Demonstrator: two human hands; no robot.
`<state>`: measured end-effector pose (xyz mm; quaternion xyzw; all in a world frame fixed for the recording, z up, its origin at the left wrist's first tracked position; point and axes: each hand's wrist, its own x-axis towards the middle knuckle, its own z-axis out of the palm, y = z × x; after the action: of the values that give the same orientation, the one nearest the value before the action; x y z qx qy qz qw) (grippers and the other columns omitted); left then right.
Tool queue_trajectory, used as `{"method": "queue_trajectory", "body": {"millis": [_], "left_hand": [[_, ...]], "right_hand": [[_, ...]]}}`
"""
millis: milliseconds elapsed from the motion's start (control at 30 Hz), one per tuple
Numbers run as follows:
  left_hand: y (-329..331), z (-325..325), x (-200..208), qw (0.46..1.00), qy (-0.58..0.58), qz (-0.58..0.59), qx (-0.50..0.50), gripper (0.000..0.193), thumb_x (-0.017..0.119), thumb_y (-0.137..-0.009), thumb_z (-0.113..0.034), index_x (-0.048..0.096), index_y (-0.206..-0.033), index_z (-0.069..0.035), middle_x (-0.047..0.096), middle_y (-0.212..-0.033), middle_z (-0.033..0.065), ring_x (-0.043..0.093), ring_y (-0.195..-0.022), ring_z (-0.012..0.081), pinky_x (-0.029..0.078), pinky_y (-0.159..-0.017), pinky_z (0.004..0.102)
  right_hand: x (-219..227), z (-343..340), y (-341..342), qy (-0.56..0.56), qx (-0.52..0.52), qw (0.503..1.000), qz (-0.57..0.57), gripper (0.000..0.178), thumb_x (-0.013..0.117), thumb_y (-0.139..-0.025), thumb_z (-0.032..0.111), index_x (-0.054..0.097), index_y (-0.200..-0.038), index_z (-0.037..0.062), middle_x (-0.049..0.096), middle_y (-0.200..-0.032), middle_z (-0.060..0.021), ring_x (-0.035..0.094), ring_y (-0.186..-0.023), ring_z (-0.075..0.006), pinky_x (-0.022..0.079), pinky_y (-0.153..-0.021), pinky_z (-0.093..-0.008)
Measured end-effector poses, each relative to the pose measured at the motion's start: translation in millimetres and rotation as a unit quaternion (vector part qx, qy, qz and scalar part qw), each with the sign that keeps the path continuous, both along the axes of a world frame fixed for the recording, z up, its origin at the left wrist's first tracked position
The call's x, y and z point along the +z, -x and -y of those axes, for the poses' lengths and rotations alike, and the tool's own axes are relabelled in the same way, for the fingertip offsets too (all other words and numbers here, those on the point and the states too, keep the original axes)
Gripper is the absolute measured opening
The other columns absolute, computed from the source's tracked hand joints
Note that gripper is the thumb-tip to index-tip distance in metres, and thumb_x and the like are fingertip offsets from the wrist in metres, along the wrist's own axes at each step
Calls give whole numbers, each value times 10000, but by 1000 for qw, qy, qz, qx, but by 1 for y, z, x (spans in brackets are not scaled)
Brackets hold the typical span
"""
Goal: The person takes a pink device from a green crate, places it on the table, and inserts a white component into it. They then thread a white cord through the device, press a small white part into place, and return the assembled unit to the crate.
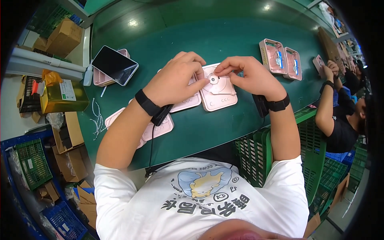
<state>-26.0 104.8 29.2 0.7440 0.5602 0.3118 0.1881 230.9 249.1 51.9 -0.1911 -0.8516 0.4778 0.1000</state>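
Observation:
A pale pink plastic housing panel (221,103) lies on the green table in front of me. On it sits a round white part (214,79) with a dark centre, and a thin dark wire curves beside it. My left hand (180,78) reaches in from the left, fingers curled, its thumb tip at the edge of the round part. From the other side my right hand (250,77) bends its fingers and thumb over the panel's upper right, fingertips close to the round part. Whatever either hand pinches is too small to make out.
More pink panels (164,125) lie under and beside my left forearm. A dark-screened phone (115,65) rests on a pink housing at left, near white cords (97,120). Two open pink housings (273,56) with wiring stand at right. A green crate (256,158) and a co-worker (340,120) are at right.

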Motion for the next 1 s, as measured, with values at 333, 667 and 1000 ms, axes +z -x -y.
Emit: {"method": "queue_trajectory", "body": {"millis": [333,667,1000], "left_hand": [[-4,6,1,997,-17,-20,-67,206,841,-986,-299,819,-971,-94,724,-1452,157,641,-1345,364,532,-1129,494],[-3,4,7,1000,1,-4,-29,118,824,-960,-200,824,-1020,-99,737,-1264,96,680,-1217,341,562,-1051,464],[-9,11,7,994,-46,-88,-37,327,856,-883,-204,827,-1178,-66,747,-1314,108,695,-1254,350,562,-1103,484]], "right_hand": [[1,21,8,-244,50,968,18,399,617,-893,-127,825,-1201,16,782,-1064,-111,752,-1082,-318,618,-918,-410],[-1,37,14,-241,10,970,-7,373,624,-889,-120,830,-1168,18,737,-1066,-143,716,-1055,-364,601,-878,-451],[7,31,14,-14,-48,999,-9,189,704,-886,17,750,-1069,7,706,-1055,-152,706,-1006,-351,591,-865,-441]]}}
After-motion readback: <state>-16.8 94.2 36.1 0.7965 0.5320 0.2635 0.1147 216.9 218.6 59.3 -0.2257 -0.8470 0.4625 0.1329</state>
